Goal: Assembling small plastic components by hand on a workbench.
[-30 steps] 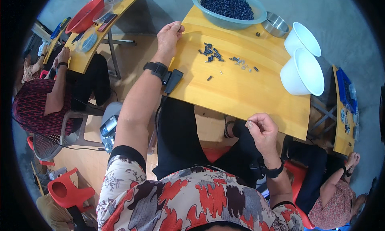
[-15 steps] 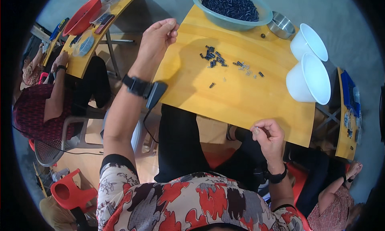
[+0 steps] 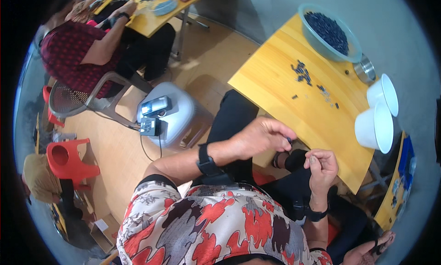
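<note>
Left hand [image 3: 262, 137] has swung in from the left edge of the desk [image 3: 268, 77] to near the right hand [image 3: 323, 169]; its fingers pinch a dark piece [image 3: 289, 140], presumably for fine control; right fingers press together, contents unclear; loose dark pieces [image 3: 301, 75] lie mid-desk, seemingly within reach.

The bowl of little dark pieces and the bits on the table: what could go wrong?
The small dark piece in the left hand might slip and drop, since it is held beside the near edge of the yellow table. The loose dark pieces and tiny clear bits lie close together, so they could get muddled. The pale blue-green bowl sits at the table's far end; a bump could perhaps spill it.
</note>
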A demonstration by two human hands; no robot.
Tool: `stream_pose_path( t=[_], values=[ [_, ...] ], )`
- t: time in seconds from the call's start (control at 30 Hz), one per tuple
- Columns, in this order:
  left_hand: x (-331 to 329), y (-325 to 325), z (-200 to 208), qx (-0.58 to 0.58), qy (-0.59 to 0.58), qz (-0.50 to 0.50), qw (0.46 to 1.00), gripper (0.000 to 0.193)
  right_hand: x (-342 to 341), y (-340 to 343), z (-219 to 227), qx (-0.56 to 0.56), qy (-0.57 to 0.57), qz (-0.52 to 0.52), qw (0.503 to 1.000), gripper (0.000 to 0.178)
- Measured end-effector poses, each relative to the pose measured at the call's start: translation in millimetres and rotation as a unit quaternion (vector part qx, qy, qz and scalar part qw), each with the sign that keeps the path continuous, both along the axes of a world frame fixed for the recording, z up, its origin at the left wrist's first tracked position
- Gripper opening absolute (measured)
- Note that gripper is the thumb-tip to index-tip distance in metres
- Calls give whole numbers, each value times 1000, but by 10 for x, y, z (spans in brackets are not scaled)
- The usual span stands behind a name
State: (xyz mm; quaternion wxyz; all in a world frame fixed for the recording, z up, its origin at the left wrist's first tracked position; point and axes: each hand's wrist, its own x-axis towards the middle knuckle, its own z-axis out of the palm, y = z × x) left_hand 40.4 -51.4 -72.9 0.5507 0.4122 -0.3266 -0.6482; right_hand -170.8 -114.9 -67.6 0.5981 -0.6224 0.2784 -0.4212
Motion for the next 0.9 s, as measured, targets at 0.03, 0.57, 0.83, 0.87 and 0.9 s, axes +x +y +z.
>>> stream_pose_path(
  t=[0.03,0.57,0.83,0.87,0.9],
  values=[
    [-39,57,-14,-3,25,-16,1000,16,11,38,-3,6,19,9,1000,12],
    [-253,300,142,-77,78,2,994,20,143,336,223,-13,50,11,999,9],
    [-200,309,277,-67,110,27,991,21,250,289,357,-31,28,9,999,9],
    [-202,311,291,-66,108,26,992,21,234,301,369,-28,33,-5,999,9],
    [-195,307,309,-65,105,27,992,21,241,290,386,-27,24,1,999,9]
  ],
)
